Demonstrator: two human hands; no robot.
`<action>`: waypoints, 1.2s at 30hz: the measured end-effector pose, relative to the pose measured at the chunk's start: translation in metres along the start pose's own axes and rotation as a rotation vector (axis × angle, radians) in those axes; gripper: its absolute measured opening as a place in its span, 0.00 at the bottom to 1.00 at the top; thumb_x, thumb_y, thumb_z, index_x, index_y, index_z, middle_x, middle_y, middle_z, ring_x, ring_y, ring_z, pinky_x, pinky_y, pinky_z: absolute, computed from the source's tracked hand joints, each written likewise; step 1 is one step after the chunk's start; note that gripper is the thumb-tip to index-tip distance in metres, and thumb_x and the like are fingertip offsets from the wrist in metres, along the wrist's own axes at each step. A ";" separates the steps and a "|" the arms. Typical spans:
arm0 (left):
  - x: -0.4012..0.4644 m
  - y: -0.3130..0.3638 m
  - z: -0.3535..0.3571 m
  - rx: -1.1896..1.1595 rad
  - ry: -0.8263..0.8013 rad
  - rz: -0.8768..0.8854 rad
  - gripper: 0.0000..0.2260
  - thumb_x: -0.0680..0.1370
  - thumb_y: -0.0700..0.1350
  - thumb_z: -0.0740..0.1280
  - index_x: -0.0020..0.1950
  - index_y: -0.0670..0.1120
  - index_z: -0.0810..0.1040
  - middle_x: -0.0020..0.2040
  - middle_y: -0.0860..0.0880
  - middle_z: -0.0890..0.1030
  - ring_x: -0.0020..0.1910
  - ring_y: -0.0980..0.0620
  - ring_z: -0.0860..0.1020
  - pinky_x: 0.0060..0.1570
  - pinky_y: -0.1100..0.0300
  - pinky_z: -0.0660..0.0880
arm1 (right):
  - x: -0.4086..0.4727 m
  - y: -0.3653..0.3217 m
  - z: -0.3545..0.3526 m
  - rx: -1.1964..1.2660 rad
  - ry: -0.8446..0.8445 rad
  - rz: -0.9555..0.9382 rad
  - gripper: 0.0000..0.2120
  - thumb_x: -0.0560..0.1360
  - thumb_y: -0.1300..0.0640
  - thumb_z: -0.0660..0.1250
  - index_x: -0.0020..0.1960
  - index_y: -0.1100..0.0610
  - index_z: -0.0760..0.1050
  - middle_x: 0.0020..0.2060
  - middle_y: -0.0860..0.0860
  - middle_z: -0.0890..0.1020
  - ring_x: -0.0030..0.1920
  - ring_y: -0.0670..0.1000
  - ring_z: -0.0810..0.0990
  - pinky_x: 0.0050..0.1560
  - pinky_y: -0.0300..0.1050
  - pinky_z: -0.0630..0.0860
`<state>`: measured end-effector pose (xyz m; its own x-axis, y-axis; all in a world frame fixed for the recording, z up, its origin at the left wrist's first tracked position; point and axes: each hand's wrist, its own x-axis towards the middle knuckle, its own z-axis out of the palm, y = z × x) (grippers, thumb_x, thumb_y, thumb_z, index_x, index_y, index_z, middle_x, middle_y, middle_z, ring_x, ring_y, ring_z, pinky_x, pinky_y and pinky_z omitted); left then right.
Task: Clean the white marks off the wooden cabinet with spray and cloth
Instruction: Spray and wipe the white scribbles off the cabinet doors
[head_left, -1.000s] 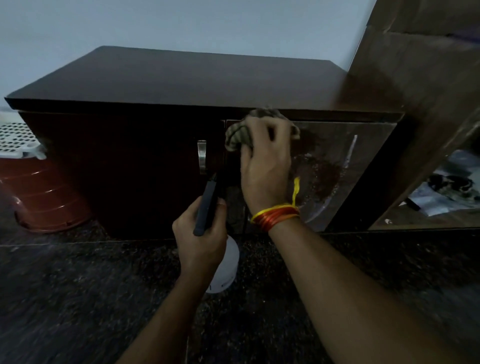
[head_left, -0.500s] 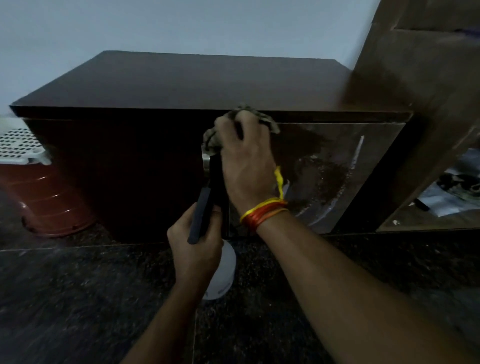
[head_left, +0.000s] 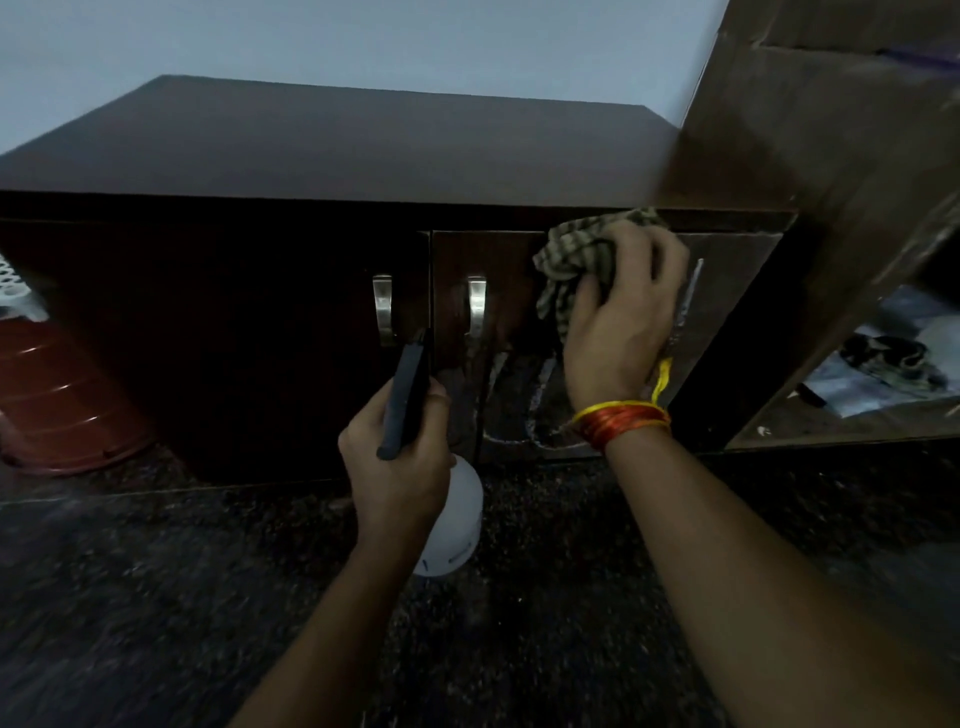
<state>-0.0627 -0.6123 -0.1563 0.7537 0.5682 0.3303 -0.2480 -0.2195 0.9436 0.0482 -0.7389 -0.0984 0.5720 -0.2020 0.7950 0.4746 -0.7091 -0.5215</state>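
The right hand (head_left: 621, 332) presses a bunched green checked cloth (head_left: 576, 260) on the top of the dark brown wooden cabinet's (head_left: 311, 156) right door, its grip closed around the cloth. White marks (head_left: 540, 384) show lower on that door. The left hand (head_left: 397, 467) has its grip closed around a white spray bottle with a dark top (head_left: 452, 519), low by the silver handles (head_left: 383, 306).

Both forearms reach forward, the right hand (head_left: 621, 317) raised higher with fingers curled around a bunched cloth (head_left: 576, 260), the left hand (head_left: 397, 462) lower, gripping a spray bottle (head_left: 452, 525) by its neck
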 end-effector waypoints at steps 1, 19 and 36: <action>0.000 0.001 0.002 0.000 -0.012 0.000 0.17 0.76 0.49 0.63 0.40 0.35 0.75 0.29 0.32 0.72 0.26 0.38 0.73 0.25 0.60 0.72 | -0.003 -0.002 0.002 0.000 0.003 -0.006 0.19 0.69 0.69 0.64 0.59 0.61 0.76 0.61 0.63 0.72 0.62 0.61 0.72 0.65 0.49 0.68; 0.000 0.019 0.024 -0.026 -0.065 0.018 0.12 0.81 0.43 0.63 0.42 0.36 0.76 0.30 0.33 0.74 0.28 0.43 0.74 0.29 0.60 0.73 | -0.019 0.029 -0.005 -0.185 -0.119 -0.038 0.32 0.73 0.75 0.53 0.76 0.61 0.58 0.76 0.63 0.53 0.74 0.59 0.55 0.66 0.37 0.64; -0.002 0.025 0.031 -0.008 -0.065 0.041 0.09 0.81 0.40 0.62 0.46 0.36 0.76 0.32 0.31 0.74 0.29 0.44 0.74 0.31 0.69 0.72 | 0.003 0.062 -0.012 -0.172 -0.106 -0.048 0.30 0.74 0.67 0.57 0.76 0.59 0.58 0.76 0.62 0.53 0.75 0.61 0.56 0.72 0.53 0.63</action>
<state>-0.0514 -0.6435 -0.1344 0.7805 0.5061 0.3670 -0.2846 -0.2350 0.9294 0.0711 -0.7913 -0.1243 0.6229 -0.0994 0.7760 0.3872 -0.8227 -0.4162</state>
